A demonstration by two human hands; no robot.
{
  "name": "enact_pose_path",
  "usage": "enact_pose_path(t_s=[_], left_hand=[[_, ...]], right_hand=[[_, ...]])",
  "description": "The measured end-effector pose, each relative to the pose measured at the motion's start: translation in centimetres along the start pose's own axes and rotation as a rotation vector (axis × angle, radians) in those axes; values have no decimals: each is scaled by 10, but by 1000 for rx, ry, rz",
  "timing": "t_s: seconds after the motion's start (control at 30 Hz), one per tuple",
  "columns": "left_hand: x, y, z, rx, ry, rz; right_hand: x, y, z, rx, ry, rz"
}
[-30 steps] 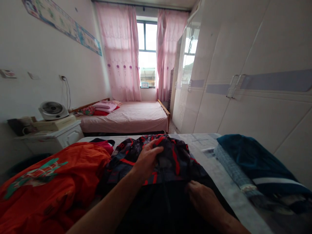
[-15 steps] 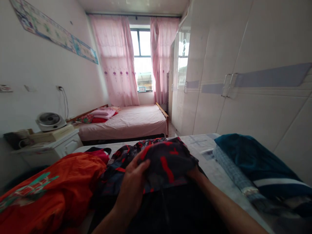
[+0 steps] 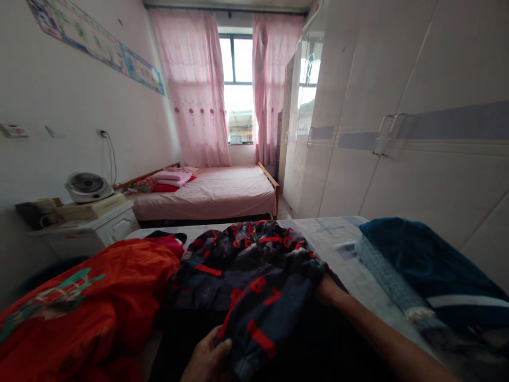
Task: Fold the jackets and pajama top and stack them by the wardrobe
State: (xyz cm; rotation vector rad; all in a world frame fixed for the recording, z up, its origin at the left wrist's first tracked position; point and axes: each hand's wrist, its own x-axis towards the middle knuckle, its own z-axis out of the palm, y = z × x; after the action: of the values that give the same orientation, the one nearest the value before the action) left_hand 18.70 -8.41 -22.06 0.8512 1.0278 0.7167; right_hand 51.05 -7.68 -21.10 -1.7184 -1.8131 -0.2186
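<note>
Dark grey-and-black fabric jacket with red lettering [image 3: 222,289] lies at centre, spread on black cloth [image 3: 318,345] at its near side; its far edge rests toward the end of the surface covered in white cloth with a faint grey-blue pattern [image 3: 338,260]. One sleeve [image 3: 258,329] of the jacket is drawn toward the wearer, red characters facing up. Left hand [image 3: 209,356]: positioned at the near end of the sleeve, thumb on top, fingers [image 3: 224,347] pinching the fabric. Right hand [image 3: 328,291]: positioned at the jacket's right side, fingers hidden by the fabric; whether they grasp it cannot be told. Left of the jacket: rumpled orange garment with a green-and-white print [image 3: 103,297], with bright pink fabric [image 3: 172,245] at its far end. Right of the jacket and well apart from it: dark teal garment with a white stripe [image 3: 429,265], lying against light blue-grey textured cloth [image 3: 385,278]. Beyond the surface: wooden-railed bed with a pink sheet [image 3: 226,188], carrying stacked pink bedding [image 3: 173,176]. Left of this bed: white cabinet [image 3: 119,225], below a round-grilled fan [image 3: 89,185]. Right side: glossy white wardrobe with grey-lilac bands [image 3: 397,196].
</note>
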Motion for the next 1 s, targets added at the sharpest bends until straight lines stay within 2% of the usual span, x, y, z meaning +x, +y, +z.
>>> enact_pose_path(t_s=[0.07, 0.1, 0.2, 0.27, 0.3, 0.37, 0.4, 0.47, 0.53, 0.6, 0.67, 0.73, 0.8, 0.9, 1.0], left_hand=[[-1, -2, -4, 148, 30, 101], [-3, 0, -6, 267, 67, 193], [-12, 11, -8, 771, 247, 636], [-16, 17, -5, 1126, 320, 927], [-17, 18, -3, 1277, 307, 1025], [-18, 16, 3, 1509, 170, 1104], [-18, 14, 6, 1590, 77, 1090], [-19, 13, 9, 1675, -85, 999], [-21, 21, 6, 1642, -147, 867], [-23, 40, -3, 1539, -48, 747], [-22, 65, -21, 1488, 192, 648], [-18, 87, -42, 1539, 457, 519], [-11, 99, -62, 1602, 609, 361], [1, 98, -82, 1586, 648, 215], [11, 92, -87, 1521, 636, 205]], right_hand=[[-8, 3, -17, -75, -179, -1], [-11, 5, -28, -112, -255, 20], [-9, 4, -63, -237, -354, 158], [1, -3, -78, -309, -298, 214], [7, -9, -80, -333, -240, 206], [16, -19, -70, -344, -122, 139], [18, -23, -60, -331, -97, 98], [16, -27, -32, -298, -146, 44], [8, -26, -5, -270, -257, 23], [-1, -21, 12, -262, -329, 21], [-6, -16, 18, -269, -343, 22], [-7, -13, 18, -276, -339, 13], [-6, -11, 17, -282, -332, -4], [-5, -9, 18, -275, -313, -14], [-5, -8, 20, -256, -302, 2]])
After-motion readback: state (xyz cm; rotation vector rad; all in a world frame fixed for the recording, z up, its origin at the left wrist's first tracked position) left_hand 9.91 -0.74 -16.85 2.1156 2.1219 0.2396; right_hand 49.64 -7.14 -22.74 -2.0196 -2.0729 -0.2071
